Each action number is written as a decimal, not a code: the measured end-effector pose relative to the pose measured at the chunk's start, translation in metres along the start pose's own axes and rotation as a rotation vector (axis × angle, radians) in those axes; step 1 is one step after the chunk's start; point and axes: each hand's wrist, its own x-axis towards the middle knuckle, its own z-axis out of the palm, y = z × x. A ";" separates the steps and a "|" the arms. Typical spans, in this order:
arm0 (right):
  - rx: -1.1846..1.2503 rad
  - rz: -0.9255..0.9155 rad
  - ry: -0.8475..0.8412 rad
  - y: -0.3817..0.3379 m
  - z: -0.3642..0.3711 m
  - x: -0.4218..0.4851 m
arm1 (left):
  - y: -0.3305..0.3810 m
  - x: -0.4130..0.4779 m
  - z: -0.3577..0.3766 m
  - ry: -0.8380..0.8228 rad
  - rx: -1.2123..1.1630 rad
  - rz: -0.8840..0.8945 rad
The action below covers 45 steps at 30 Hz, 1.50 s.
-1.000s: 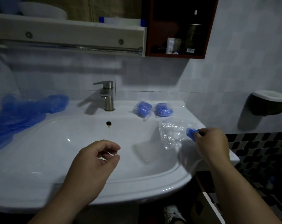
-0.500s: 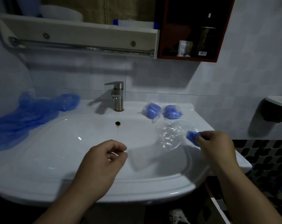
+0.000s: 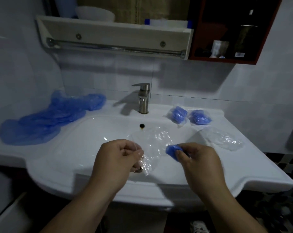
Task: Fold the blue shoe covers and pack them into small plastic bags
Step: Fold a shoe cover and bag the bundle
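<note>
At the far left, a heap of loose blue shoe covers (image 3: 46, 118) lies spread on the rim of the white sink (image 3: 11, 153), not yet folded. Over the middle of the basin the left hand (image 3: 115, 158) has its fingers curled, thumb and forefinger pinching one edge of a clear plastic bag (image 3: 156, 145). The bag hangs crumpled between the two hands, and the glare hides whether its mouth is open. Just right of the bag, at its film, is the folded shoe cover (image 3: 171, 151), a small tight blue wad gripped by the curled fingers and thumb of the right hand (image 3: 198, 161).

The step in hand looks like loading the wad into the bag. To do it well, the left hand should probably rub the two layers of film apart and hold only one of them, so the mouth gapes toward the right. The right hand should keep the wad squeezed so it cannot spring open. It should lead with the narrow end, push to the bottom, and let go only once the film surrounds the wad. Thin film tends to cling and slip, so a slow entry seems safer.

Farther right, two packed bags (image 3: 177, 114) lie side by side on the back rim. Nearer the right edge rests a flat stack of spare bags (image 3: 224, 139).
</note>
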 end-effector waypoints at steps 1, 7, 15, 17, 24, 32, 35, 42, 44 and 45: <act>0.012 -0.033 0.014 -0.003 0.001 -0.001 | 0.000 0.000 -0.002 0.022 -0.013 0.001; 0.348 -0.178 -0.464 -0.028 0.004 -0.016 | 0.009 -0.007 -0.008 0.058 0.096 0.030; 0.377 -0.197 -0.576 -0.030 0.012 -0.022 | 0.011 -0.010 -0.009 -0.091 0.200 0.124; 0.333 -0.213 -0.582 -0.030 0.010 -0.022 | 0.011 -0.010 -0.008 -0.100 0.198 0.123; 0.139 -0.293 -0.601 -0.033 0.010 -0.025 | 0.006 -0.008 -0.008 -0.053 0.256 0.127; 0.134 -0.125 -0.396 -0.030 0.009 -0.022 | 0.005 -0.010 -0.006 -0.107 0.243 0.154; 0.122 -0.060 -0.252 -0.024 0.011 -0.018 | 0.005 -0.012 -0.006 -0.057 0.303 0.209; -0.075 -0.185 0.043 -0.025 0.021 -0.025 | 0.008 -0.029 0.005 -0.008 0.422 0.487; -0.187 -0.259 -0.016 -0.026 0.026 -0.029 | 0.009 -0.032 0.007 -0.031 0.461 0.581; -0.184 -0.253 -0.048 -0.025 0.027 -0.030 | 0.010 -0.033 0.007 -0.055 0.482 0.604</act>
